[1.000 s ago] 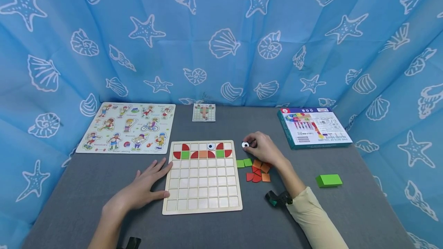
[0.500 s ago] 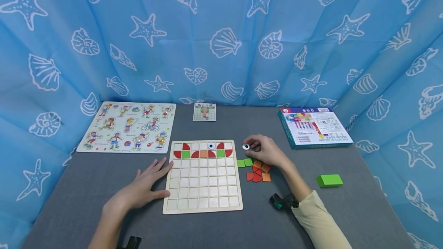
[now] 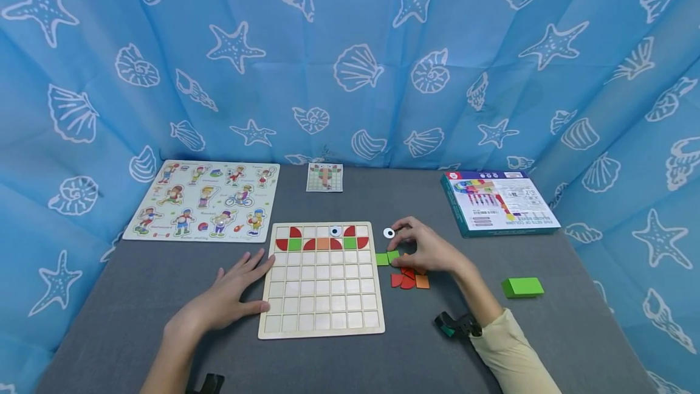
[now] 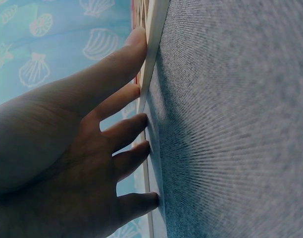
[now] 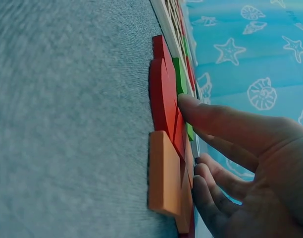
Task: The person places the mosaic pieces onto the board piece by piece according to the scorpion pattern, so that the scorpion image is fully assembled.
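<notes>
Evidently the half-open right hand (image 3: 432, 249), thumb and fingertips apart, grips no visible piece; its thumb could scatter the flat red and orange tiles (image 3: 408, 283) at three o'clock of the pale wooden grid board (image 3: 322, 290), its fingers nudge the round white-and-black eye disc (image 3: 389, 233) at two. Pressure from the spread left hand (image 3: 226, 293), touching the nine-o'clock edge, might skew the board.

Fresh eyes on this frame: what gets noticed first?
Probably the blue curtain with white shells and starfish, filling the back of the head view. Then the pale grid board near the middle, bright tiles in its two far rows and the left hand at its left edge. To its right, the right hand is at a loose cluster of coloured pieces.
</notes>
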A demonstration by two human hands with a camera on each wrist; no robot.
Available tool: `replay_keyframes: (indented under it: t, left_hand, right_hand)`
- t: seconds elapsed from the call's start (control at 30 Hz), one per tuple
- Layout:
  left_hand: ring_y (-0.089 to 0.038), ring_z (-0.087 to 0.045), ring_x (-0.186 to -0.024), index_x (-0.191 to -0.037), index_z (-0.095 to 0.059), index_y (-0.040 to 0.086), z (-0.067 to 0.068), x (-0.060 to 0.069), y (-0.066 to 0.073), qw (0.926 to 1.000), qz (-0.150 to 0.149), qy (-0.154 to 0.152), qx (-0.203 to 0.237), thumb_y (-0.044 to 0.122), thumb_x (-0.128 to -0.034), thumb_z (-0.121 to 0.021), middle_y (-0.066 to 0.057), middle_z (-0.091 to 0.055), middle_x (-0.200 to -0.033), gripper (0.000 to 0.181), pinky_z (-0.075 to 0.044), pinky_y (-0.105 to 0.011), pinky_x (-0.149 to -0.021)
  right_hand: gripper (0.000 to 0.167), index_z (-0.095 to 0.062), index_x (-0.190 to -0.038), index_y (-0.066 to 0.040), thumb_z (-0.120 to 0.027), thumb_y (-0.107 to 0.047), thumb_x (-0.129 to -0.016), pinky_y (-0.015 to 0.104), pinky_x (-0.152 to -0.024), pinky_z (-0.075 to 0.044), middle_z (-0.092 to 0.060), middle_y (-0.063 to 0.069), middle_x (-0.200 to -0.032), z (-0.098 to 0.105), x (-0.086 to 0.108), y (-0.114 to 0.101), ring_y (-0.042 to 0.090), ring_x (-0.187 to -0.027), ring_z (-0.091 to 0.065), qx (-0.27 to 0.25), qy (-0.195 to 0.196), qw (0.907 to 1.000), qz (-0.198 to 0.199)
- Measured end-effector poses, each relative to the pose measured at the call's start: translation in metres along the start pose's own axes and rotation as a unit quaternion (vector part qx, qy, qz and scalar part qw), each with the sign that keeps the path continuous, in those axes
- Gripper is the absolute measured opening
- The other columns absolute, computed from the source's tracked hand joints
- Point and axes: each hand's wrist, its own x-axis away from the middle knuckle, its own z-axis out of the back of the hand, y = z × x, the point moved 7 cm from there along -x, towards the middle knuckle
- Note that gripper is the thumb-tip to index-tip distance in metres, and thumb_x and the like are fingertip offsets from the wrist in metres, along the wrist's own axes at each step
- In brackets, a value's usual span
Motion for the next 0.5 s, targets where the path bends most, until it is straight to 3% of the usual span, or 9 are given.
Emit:
replay_keyframes:
  t: [0.1, 0.33, 0.5]
  left_hand:
    - [-0.053, -0.009, -0.168, -0.173, -0.032, 0.029, 0.000, 0.000, 0.001, 1.0000, 0.001, 0.000, -0.008, 0.056, -0.0922, -0.081, -0.019, -0.019, -0.182, 0.098, -0.002, -0.092, -0.117]
    - [-0.052, -0.008, -0.169, -0.172, -0.033, 0.027, 0.001, 0.000, 0.003, 0.9999, 0.009, -0.006, -0.004, 0.054, -0.0919, -0.082, -0.019, -0.020, -0.182, 0.098, -0.001, -0.092, -0.118]
    - [-0.050, -0.009, -0.170, -0.172, -0.032, 0.031, -0.001, -0.002, -0.004, 0.9999, 0.009, -0.001, -0.010, 0.061, -0.0907, -0.080, -0.015, -0.019, -0.183, 0.099, -0.002, -0.091, -0.119]
  right_hand:
    - [0.017, -0.082, -0.102, -0.017, -0.091, -0.021, -0.088, 0.055, -0.110, -0.046, -0.057, 0.017, -0.141, -0.001, 0.001, 0.000, 0.036, -0.131, -0.053, 0.004, 0.005, 1.0000, -0.007]
    - [0.018, -0.077, -0.102, -0.014, -0.089, -0.017, -0.089, 0.026, -0.085, -0.051, -0.069, 0.003, -0.106, -0.001, 0.002, -0.002, 0.016, -0.095, -0.060, 0.004, 0.001, 1.0000, -0.007]
    - [0.009, -0.076, -0.102, -0.012, -0.082, -0.012, -0.095, 0.021, -0.075, -0.056, -0.075, -0.002, -0.093, 0.001, 0.004, -0.013, 0.009, -0.082, -0.064, -0.016, -0.011, 0.9998, 0.008]
